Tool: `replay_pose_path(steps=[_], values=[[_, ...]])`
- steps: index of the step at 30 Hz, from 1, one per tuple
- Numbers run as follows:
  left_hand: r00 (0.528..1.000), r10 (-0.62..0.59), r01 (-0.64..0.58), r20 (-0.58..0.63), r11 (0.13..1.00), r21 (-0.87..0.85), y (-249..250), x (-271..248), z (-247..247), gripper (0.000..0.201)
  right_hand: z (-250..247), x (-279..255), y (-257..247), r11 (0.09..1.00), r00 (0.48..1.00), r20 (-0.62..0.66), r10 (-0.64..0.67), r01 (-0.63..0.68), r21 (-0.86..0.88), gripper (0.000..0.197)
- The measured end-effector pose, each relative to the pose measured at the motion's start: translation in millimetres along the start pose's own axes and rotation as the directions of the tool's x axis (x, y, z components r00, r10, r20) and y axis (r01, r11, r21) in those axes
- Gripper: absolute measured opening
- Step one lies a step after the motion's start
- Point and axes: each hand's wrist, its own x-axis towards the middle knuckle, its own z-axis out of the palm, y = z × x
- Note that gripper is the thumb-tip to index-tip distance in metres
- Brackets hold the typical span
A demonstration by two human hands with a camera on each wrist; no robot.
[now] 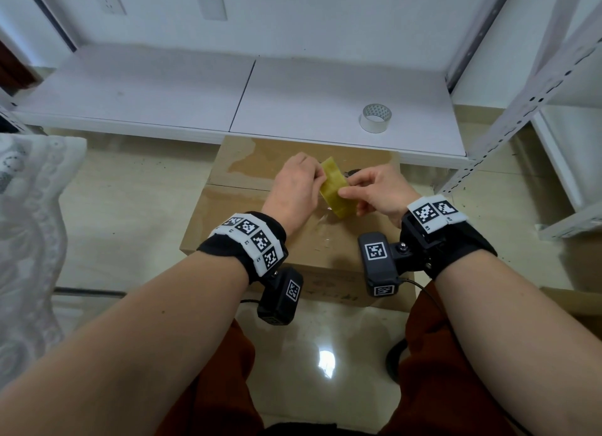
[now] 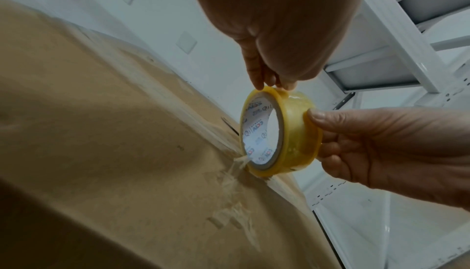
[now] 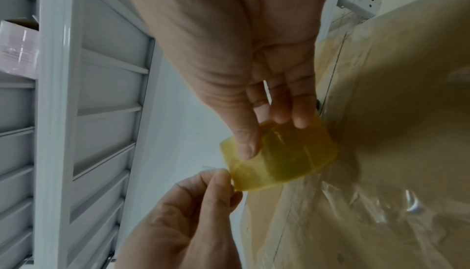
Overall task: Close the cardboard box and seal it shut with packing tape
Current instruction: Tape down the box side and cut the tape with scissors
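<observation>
A closed brown cardboard box (image 1: 247, 207) stands on the floor in front of my knees, flaps down. Crumpled clear tape (image 1: 322, 233) lies along its top seam. Just above the box both hands hold a yellow packing tape roll (image 1: 334, 188). My left hand (image 1: 312, 175) pinches the roll's far rim with its fingertips (image 2: 267, 86). My right hand (image 1: 351, 191) grips the roll from the right, thumb (image 2: 318, 116) on its outer face. In the right wrist view the roll (image 3: 279, 153) sits between my right thumb and fingers, above the box (image 3: 394, 153).
A second, clear tape roll (image 1: 375, 118) stands on the low white shelf board (image 1: 195, 93) behind the box. A perforated metal rack upright (image 1: 521, 87) rises at the right. White lace cloth (image 1: 29, 224) lies at the left. Another piece of cardboard (image 1: 580, 305) shows at the right edge.
</observation>
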Motion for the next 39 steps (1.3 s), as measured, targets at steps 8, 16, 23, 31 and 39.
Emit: replay_pose_path(steps=[8, 16, 23, 31, 39], values=[[0.995, -0.103, 0.104, 0.015, 0.986, -0.133, 4.1, -2.2, -1.4, 0.009, -1.8, -1.1, 1.8, 0.999, 1.0, 0.001, -0.023, 0.023, -0.031, 0.011], [0.994, -0.096, 0.09, -0.042, 0.987, -0.136, 3.8, 2.0, -4.5, 0.008, 6.5, 3.6, 3.5, 0.996, 0.997, 0.056, -0.06, 0.063, -0.063, 0.021], [0.999, -0.05, 0.049, -0.002, 0.997, -0.055, 7.2, -0.5, -0.4, 0.011, 4.1, 1.1, -2.3, 0.999, 0.995, 0.095, -0.039, 0.039, -0.005, 0.021], [0.991, -0.123, 0.13, 0.045, 0.969, -0.21, 16.3, -0.6, -2.7, 0.01, 0.1, -1.9, -2.6, 0.999, 0.996, 0.082, -0.034, 0.035, -0.014, 0.02], [0.973, -0.206, 0.224, 0.099, 0.949, -0.22, 13.2, 1.7, -11.8, 0.031, 10.9, 0.7, -1.0, 0.995, 0.997, 0.033, -0.077, 0.079, -0.057, 0.025]])
